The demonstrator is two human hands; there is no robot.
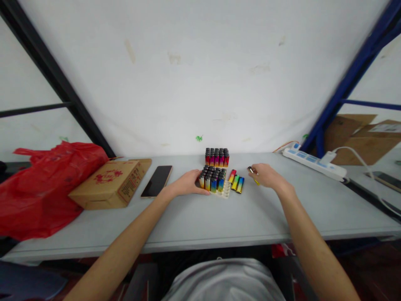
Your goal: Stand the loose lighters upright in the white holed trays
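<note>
My left hand (189, 183) is closed around the left side of a white lighter tray (226, 191). Upright in its slots stand several metallic-coloured lighters (213, 184) with black tops, while slots along the right side show bare. Just right of the tray, a red lighter (232, 175), a green-yellow lighter (235, 183) and a blue-yellow lighter (240, 185) lie on the table. Right of these, my right hand (265, 175) grips another lighter (251, 170) between its fingers; the yellow end shows below. Behind the tray stands a second block of red-purple lighters (216, 158).
On the left lie a dark phone (157, 181), a brown cardboard box (106, 184) and a red plastic bag (53, 188). A white power strip (313, 163) with a plugged-in cable runs along the right. The wall (200, 75) rises behind the grey table (194, 225).
</note>
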